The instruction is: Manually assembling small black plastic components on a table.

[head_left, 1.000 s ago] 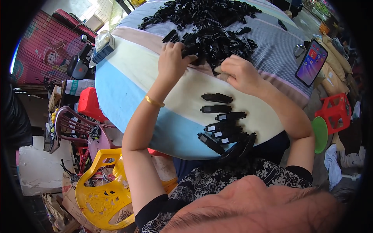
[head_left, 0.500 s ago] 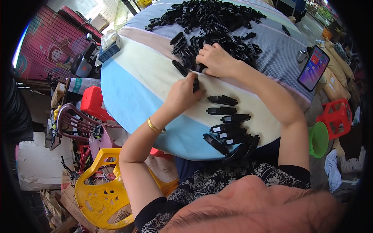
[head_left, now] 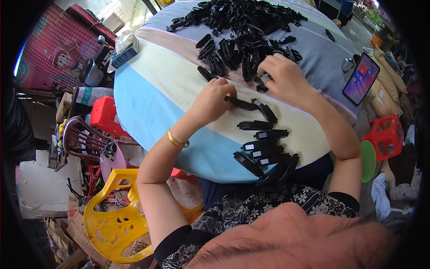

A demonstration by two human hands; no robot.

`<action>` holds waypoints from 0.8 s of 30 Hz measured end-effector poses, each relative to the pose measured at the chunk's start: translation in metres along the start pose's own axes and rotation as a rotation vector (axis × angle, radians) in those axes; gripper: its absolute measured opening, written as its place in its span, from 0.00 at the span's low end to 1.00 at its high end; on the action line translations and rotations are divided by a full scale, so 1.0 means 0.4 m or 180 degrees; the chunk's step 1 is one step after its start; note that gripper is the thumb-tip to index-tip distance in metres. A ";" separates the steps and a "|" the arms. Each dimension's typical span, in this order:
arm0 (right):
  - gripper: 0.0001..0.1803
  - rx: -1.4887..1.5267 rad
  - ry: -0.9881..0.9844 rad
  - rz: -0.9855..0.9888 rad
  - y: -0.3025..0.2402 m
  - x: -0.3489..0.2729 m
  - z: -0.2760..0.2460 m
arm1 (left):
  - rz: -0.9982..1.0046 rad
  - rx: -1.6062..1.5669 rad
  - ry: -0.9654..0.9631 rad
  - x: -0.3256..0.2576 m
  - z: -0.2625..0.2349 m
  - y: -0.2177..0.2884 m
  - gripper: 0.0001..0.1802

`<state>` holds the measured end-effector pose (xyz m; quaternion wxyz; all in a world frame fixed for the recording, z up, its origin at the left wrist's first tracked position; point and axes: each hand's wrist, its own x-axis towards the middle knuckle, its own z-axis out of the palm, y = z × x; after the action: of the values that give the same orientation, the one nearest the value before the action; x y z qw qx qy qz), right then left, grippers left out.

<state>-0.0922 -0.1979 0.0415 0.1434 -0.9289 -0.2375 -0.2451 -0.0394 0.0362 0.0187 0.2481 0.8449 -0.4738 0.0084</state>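
My left hand (head_left: pixel 213 101) pinches the end of a curved black plastic piece (head_left: pixel 242 104), whose other end reaches toward a second curved black piece (head_left: pixel 265 111) lying slanted on the cloth. Farther right, my right hand (head_left: pixel 286 77) has its fingers curled together over small black parts (head_left: pixel 261 85) at the near edge of a loose heap (head_left: pixel 237 51); what is between its fingertips is too small to make out. Toward me on the table lies a column of similar black pieces (head_left: pixel 271 134), some bearing small white labels. Ribbed black strips (head_left: pixel 205 73) lie just beyond my left hand.
A big pile of black parts (head_left: pixel 237 18) covers the far side of the striped tablecloth (head_left: pixel 156 103). A tissue box (head_left: pixel 125 54) sits at the left edge, and a phone (head_left: pixel 361 80) at the right. A yellow chair (head_left: pixel 116 224) and red stools (head_left: pixel 385 136) stand around.
My hands have moved apart, the right one shifting right and toward me. The piece in my left hand now lies across the cloth, and the farthest piece in the column has turned aslant.
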 end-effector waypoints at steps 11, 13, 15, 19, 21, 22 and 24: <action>0.13 0.0747 -0.1014 0.0768 -0.001 -0.146 -0.048 | 0.0188 -0.1095 0.0212 0.084 0.074 0.054 0.11; 0.16 0.1833 -0.1593 0.0992 -0.009 -0.128 -0.087 | 0.0055 -0.1067 -0.0594 0.074 0.041 0.059 0.11; 0.16 0.1881 -0.1545 0.0742 0.022 -0.159 -0.075 | -0.0143 -0.1196 -0.0938 0.067 0.011 0.071 0.11; 0.15 0.1237 -0.1088 0.0215 0.031 -0.175 -0.056 | -0.0164 -0.1338 -0.1468 0.047 0.009 0.074 0.10; 0.15 0.0781 -0.0677 0.0200 0.031 -0.165 -0.054 | -0.0118 -0.1070 -0.0521 0.044 0.029 0.057 0.11; 0.15 0.0905 -0.0465 0.0377 0.025 -0.152 -0.057 | -0.0073 -0.0806 -0.0135 0.053 0.039 0.055 0.12; 0.14 0.0956 -0.0353 0.0418 0.019 -0.129 -0.051 | 0.0071 -0.0691 0.0138 0.061 0.077 0.052 0.11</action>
<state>-0.1358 -0.2312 0.0306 0.2830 -0.9227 -0.2178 -0.1453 -0.0495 -0.0054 0.0065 0.3483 0.8073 -0.4758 -0.0219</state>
